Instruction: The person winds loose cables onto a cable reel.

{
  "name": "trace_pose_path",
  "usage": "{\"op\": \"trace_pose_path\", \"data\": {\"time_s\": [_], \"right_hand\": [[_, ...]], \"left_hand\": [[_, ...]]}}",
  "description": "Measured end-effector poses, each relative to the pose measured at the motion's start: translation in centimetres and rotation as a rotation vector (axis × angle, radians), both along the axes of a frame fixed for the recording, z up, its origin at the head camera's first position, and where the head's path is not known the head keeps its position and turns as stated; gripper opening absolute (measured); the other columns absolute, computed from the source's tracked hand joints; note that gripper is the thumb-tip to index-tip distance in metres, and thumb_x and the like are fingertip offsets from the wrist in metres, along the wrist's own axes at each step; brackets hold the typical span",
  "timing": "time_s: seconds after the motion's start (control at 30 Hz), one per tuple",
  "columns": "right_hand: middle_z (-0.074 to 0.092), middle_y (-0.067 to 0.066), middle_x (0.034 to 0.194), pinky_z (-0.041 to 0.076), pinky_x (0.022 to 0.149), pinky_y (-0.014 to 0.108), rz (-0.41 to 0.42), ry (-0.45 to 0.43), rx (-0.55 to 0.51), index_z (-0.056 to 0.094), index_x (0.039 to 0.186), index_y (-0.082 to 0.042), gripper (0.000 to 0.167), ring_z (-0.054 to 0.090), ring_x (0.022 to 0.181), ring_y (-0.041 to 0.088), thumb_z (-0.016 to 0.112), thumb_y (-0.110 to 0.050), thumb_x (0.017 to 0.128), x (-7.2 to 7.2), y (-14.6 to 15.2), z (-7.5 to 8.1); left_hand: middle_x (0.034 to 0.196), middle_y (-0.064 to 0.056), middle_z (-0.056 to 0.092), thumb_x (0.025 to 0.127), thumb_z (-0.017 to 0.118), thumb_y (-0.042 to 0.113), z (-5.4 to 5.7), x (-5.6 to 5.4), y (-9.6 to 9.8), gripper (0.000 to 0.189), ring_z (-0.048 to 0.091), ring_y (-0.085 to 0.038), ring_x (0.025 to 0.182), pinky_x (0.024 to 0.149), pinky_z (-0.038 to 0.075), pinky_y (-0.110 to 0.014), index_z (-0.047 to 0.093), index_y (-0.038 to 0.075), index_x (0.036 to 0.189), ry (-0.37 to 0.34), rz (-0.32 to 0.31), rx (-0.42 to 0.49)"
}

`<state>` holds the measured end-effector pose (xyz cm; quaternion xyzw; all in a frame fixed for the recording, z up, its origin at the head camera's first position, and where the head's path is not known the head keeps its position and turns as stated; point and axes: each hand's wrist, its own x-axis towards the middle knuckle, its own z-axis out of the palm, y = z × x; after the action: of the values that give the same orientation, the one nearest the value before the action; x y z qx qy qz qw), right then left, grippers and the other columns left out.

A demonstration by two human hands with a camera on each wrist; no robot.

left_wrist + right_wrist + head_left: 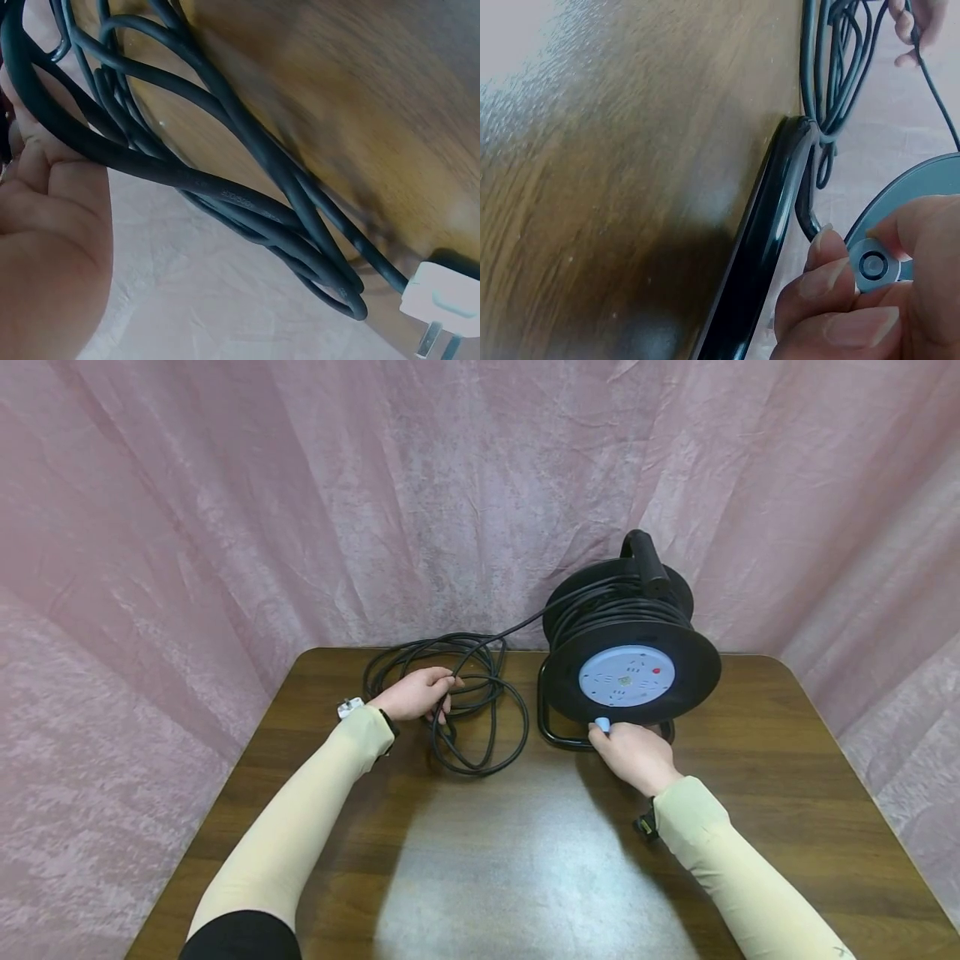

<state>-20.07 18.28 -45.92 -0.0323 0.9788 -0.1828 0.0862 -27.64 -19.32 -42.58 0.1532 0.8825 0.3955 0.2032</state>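
A black cable reel (555, 685) with a pale blue socket face (627, 676) stands on its tubular frame (761, 255) at the back right. Thumb and fingers of my right hand (636, 756) grip the small pale blue knob (874, 265) at the drum's lower edge. Farther left, my left hand (420, 693) holds the black cable (112, 154), which runs up from it to the drum. Loose loops of that cable lie around and beyond this hand. Its white plug (350, 707) rests on the table beside my left wrist, pins showing in the left wrist view.
The brown wooden table (480, 852) has a glossy patch of reflected light at its front. A pink curtain (450, 510) hangs right behind its back edge and down both sides. The reel's black carrying handle (649, 564) stands above the drum.
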Motion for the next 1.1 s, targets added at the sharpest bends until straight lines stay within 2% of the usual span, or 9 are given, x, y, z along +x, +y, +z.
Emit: {"op": "trace_pose_path", "data": {"time_s": [0.17, 0.37, 0.47, 0.6, 0.73, 0.83, 0.93, 1.1], "right_hand": [[0.058, 0.008, 0.069, 0.043, 0.049, 0.043, -0.001, -0.002, -0.017, 0.056, 0.06, -0.013, 0.065, 0.057, 0.063, 0.026, 0.033, -0.053, 0.105, 0.1, -0.3, -0.1], [0.056, 0.007, 0.067, 0.042, 0.049, 0.043, -0.005, -0.022, -0.041, 0.053, 0.06, -0.014, 0.064, 0.056, 0.062, 0.026, 0.032, -0.054, 0.105, 0.0, -0.7, 0.1], [0.056, 0.007, 0.068, 0.042, 0.049, 0.043, -0.013, -0.027, -0.041, 0.054, 0.061, -0.014, 0.064, 0.057, 0.063, 0.026, 0.032, -0.055, 0.104, -0.1, -0.9, 0.2], [0.055, 0.008, 0.068, 0.042, 0.05, 0.042, -0.009, -0.033, -0.044, 0.054, 0.062, -0.013, 0.064, 0.056, 0.063, 0.026, 0.033, -0.056, 0.104, -0.2, -1.1, 0.2], [0.054, 0.007, 0.067, 0.042, 0.049, 0.041, -0.006, -0.031, -0.049, 0.054, 0.062, -0.013, 0.063, 0.055, 0.062, 0.025, 0.033, -0.055, 0.104, -0.2, -1.1, 0.1], [0.054, 0.007, 0.067, 0.042, 0.049, 0.041, -0.012, -0.028, -0.048, 0.054, 0.062, -0.013, 0.063, 0.055, 0.062, 0.026, 0.033, -0.055, 0.104, -0.3, -1.2, 0.0], [0.054, 0.007, 0.067, 0.042, 0.049, 0.041, -0.015, -0.026, -0.047, 0.054, 0.061, -0.014, 0.063, 0.056, 0.062, 0.026, 0.034, -0.055, 0.104, -0.2, -1.3, 0.1], [0.054, 0.007, 0.065, 0.041, 0.048, 0.041, -0.01, -0.025, -0.056, 0.053, 0.06, -0.014, 0.063, 0.055, 0.06, 0.025, 0.034, -0.054, 0.104, -0.1, -1.6, 0.3]], "left_hand": [[0.086, -0.011, 0.067, 0.114, 0.034, 0.037, -0.1, 0.3, 0.2, 0.045, 0.072, -0.025, 0.075, 0.069, 0.057, -0.04, 0.062, 0.004, 0.127, 0.012, 0.037, -0.003], [0.079, -0.012, 0.07, 0.11, 0.036, 0.052, -0.3, 0.7, 0.0, 0.062, 0.072, -0.027, 0.072, 0.065, 0.057, -0.039, 0.069, 0.0, 0.111, 0.005, 0.096, -0.017], [0.079, -0.011, 0.07, 0.11, 0.035, 0.054, -0.3, 0.8, 0.0, 0.064, 0.072, -0.028, 0.073, 0.066, 0.057, -0.04, 0.068, -0.002, 0.109, 0.003, 0.086, -0.01], [0.08, -0.012, 0.068, 0.112, 0.036, 0.047, -0.3, 0.8, -0.1, 0.055, 0.071, -0.028, 0.074, 0.068, 0.056, -0.04, 0.064, 0.001, 0.109, 0.004, 0.049, 0.003], [0.083, -0.012, 0.065, 0.111, 0.036, 0.036, -0.5, 0.6, -0.2, 0.045, 0.07, -0.026, 0.077, 0.069, 0.055, -0.039, 0.065, 0.002, 0.117, -0.004, 0.01, -0.002], [0.084, -0.011, 0.065, 0.11, 0.036, 0.032, -0.7, 0.4, -0.4, 0.044, 0.069, -0.025, 0.078, 0.07, 0.056, -0.039, 0.067, 0.003, 0.124, -0.001, -0.007, -0.005], [0.085, -0.011, 0.067, 0.112, 0.036, 0.035, -0.7, 0.4, -0.5, 0.046, 0.069, -0.025, 0.08, 0.071, 0.056, -0.038, 0.067, 0.003, 0.125, 0.005, -0.017, -0.005], [0.085, -0.013, 0.072, 0.112, 0.038, 0.044, -0.6, 0.6, -0.4, 0.053, 0.068, -0.025, 0.081, 0.073, 0.057, -0.038, 0.069, 0.001, 0.118, -0.003, -0.005, -0.011]]}}
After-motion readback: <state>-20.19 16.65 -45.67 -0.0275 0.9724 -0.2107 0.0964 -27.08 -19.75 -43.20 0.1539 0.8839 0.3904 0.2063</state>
